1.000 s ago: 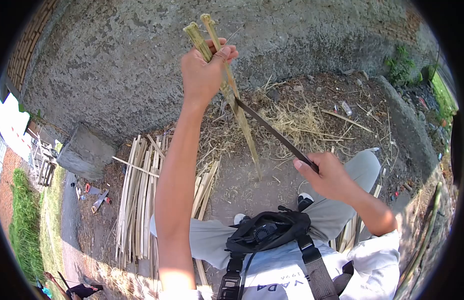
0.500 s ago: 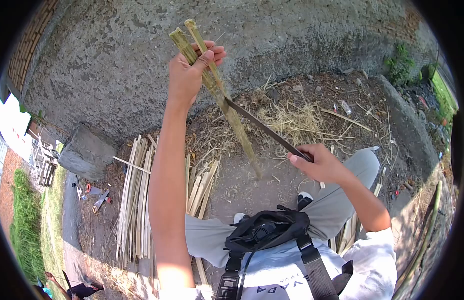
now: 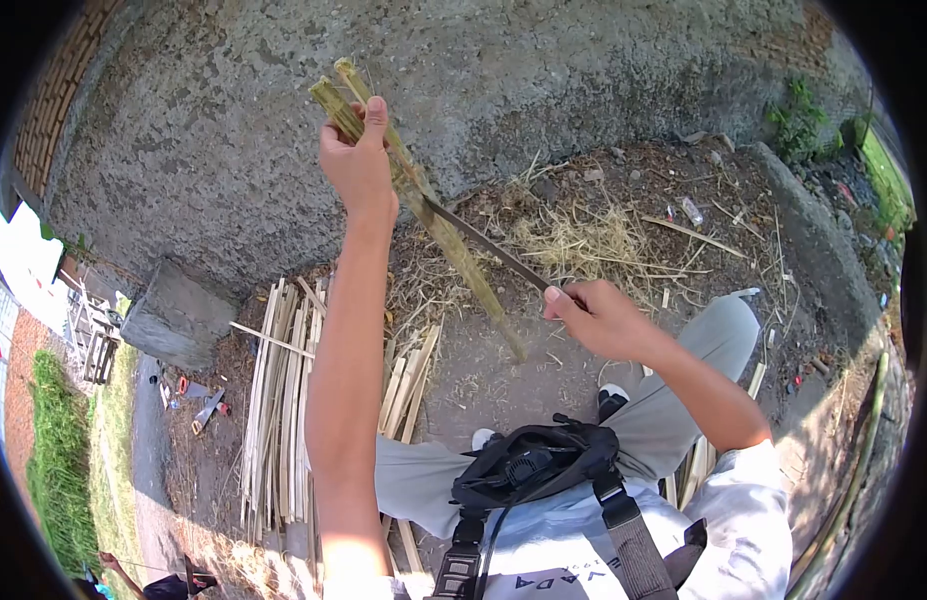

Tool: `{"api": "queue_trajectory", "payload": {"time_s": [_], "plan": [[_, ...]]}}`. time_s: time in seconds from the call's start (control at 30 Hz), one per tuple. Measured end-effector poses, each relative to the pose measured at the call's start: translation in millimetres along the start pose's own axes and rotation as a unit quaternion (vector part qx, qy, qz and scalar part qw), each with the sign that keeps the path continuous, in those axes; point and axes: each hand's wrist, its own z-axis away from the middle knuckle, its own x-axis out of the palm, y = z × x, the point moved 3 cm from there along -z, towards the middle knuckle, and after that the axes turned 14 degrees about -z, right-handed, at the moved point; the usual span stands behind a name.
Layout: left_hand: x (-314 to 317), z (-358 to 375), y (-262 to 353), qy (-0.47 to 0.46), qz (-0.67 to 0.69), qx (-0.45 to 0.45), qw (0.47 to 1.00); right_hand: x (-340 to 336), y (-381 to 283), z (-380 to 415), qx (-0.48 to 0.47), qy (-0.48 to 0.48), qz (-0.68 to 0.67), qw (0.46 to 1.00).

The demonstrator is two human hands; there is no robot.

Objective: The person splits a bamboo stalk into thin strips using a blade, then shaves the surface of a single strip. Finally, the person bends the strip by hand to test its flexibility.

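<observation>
While a bamboo-like stalk (image 3: 461, 258) is slanting from above centre-left down to the middle of the frame, forking at its top, the left hand (image 3: 359, 160) is grasping it near that upper end, thumb laid along it. The right hand's (image 3: 601, 318) fingers are clenching a long dark blade (image 3: 488, 246), whose tip is meeting the stalk just below the left hand. The stalk is probably feeling light, stiff and dry, with edges likely to splinter; the upper end, clear of the blade, is looking like the sound place for holding. Whether its lower tip is touching the bare ground (image 3: 473, 390), I cannot tell. Shavings (image 3: 603, 240) are littering the earth right of centre, pale strips (image 3: 273, 400) are lying at left, and a rough wall (image 3: 563, 90) is filling the top.
</observation>
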Motion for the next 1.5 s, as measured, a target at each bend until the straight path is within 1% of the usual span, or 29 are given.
{"api": "queue_trajectory", "payload": {"time_s": [0.07,0.1,0.2,0.27,0.3,0.37,0.4,0.47,0.6,0.7,0.77,0.87,0.9,0.97,1.0,1.1,1.2,1.23,1.33,1.43,1.5], "plan": [[-4,0,-2,0.073,-0.095,-0.007,0.993,1,-1,-2,0.017,-0.005,-0.012,1.000],[-3,-1,-3,0.078,-0.094,-0.003,0.992,1,0,-2,0.028,-0.008,-0.017,0.999],[0,-3,-5,0.101,-0.107,0.011,0.989,3,-2,-4,0.046,0.009,0.025,0.999],[2,-2,-3,0.123,-0.133,0.030,0.983,5,-3,-4,-0.002,0.035,0.092,0.995],[3,1,-1,0.126,-0.117,0.021,0.985,6,-4,-4,-0.027,0.049,0.125,0.991],[7,6,3,0.133,-0.083,0.008,0.988,12,-3,0,-0.066,0.080,0.141,0.985],[5,5,2,0.154,-0.128,0.025,0.979,15,-2,2,-0.086,0.095,0.150,0.980],[3,5,-4,0.193,-0.218,0.058,0.955,21,3,3,-0.086,0.109,0.140,0.980],[4,14,1,0.231,-0.249,0.108,0.934,29,20,0,-0.100,0.124,0.147,0.976],[3,15,0,0.240,-0.244,0.122,0.932,25,19,-4,-0.050,0.053,0.080,0.994],[1,11,-2,0.241,-0.243,0.120,0.932,23,25,-7,-0.044,0.048,0.071,0.995],[4,13,0,0.262,-0.294,0.152,0.907,21,25,-11,-0.045,0.043,0.073,0.995],[4,13,0,0.254,-0.285,0.136,0.914,20,22,-13,-0.047,0.042,0.075,0.995],[5,9,0,0.238,-0.268,0.105,0.928,13,9,-13,-0.016,0.002,0.047,0.999],[5,7,0,0.239,-0.278,0.104,0.924,7,-2,-12,0.000,-0.020,0.034,0.999],[6,8,-2,0.235,-0.299,0.096,0.920,-14,-46,-5,0.135,-0.066,-0.009,0.989],[12,11,4,0.227,-0.288,0.100,0.925,-32,-72,-10,0.181,-0.095,-0.025,0.979],[13,13,5,0.228,-0.285,0.103,0.925,-39,-76,-14,0.200,-0.095,-0.004,0.975],[20,20,7,0.232,-0.266,0.124,0.927,-39,-75,-18,0.163,-0.077,0.144,0.973],[24,24,9,0.230,-0.255,0.137,0.929,-20,-26,-19,0.035,-0.066,0.154,0.985],[28,26,11,0.219,-0.240,0.144,0.935,-13,-6,-20,0.022,-0.055,0.128,0.990]]}}
